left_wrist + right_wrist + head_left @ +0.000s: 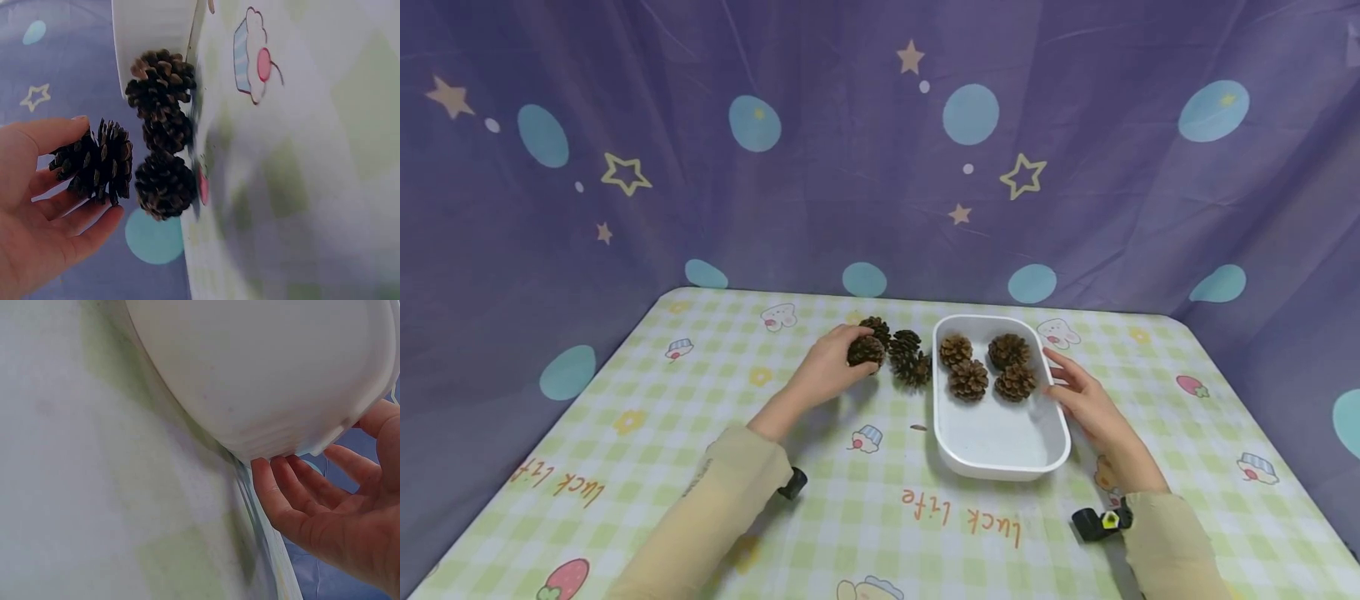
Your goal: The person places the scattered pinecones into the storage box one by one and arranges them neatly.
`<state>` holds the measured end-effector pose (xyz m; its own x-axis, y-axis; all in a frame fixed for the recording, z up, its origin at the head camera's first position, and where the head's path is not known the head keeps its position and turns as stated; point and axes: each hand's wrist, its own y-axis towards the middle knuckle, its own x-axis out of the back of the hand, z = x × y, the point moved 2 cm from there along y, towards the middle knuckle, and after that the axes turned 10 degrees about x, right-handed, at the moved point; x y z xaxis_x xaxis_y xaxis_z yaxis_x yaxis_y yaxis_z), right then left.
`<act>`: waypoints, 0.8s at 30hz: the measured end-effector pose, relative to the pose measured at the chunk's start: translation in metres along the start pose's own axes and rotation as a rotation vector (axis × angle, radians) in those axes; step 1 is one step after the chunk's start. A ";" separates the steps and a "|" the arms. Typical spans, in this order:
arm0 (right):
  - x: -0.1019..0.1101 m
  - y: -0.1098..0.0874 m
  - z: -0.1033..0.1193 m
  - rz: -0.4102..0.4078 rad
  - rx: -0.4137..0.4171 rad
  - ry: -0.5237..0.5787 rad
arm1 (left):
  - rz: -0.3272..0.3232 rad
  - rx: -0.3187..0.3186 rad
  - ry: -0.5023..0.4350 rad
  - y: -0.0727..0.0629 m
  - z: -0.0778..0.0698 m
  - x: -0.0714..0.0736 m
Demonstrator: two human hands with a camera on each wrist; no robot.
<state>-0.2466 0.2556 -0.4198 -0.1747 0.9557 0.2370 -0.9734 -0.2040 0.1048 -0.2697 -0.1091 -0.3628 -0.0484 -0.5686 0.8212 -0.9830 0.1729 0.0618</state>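
My left hand (831, 367) grips a brown pinecone (100, 162) between thumb and fingers; in the left wrist view it shows apart from the other cones. Close beside it, three more pinecones (164, 184) stand in a row on the tablecloth, up to the left wall of a white plastic tub (1000, 437). Several pinecones (968, 381) lie inside the tub, toward its far end. On the tub's right side my right hand (1086, 400) holds the rim, with fingertips (261, 465) against the outer wall in the right wrist view.
A green-and-white checked tablecloth (647, 467) with printed cupcakes and lettering covers the table. Behind it hangs a purple curtain (850, 208) with stars and blue ovals. A small dark fragment (918, 427) lies left of the tub. Each wrist wears a black camera (792, 483).
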 end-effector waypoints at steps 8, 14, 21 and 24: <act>0.000 0.000 -0.001 0.001 -0.006 0.000 | 0.003 -0.043 0.013 0.003 -0.020 -0.003; 0.000 -0.001 -0.001 0.000 -0.004 0.001 | -0.007 -0.100 0.009 0.006 -0.035 -0.008; 0.001 -0.001 -0.002 0.000 0.004 0.008 | 0.021 -0.158 0.041 0.006 -0.055 -0.014; 0.000 0.000 -0.002 -0.001 0.003 0.012 | 0.035 -0.174 0.055 0.006 -0.063 -0.017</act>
<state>-0.2466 0.2564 -0.4212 -0.1758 0.9583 0.2254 -0.9730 -0.2040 0.1082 -0.2640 -0.0476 -0.3401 -0.0679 -0.5155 0.8542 -0.9350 0.3315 0.1257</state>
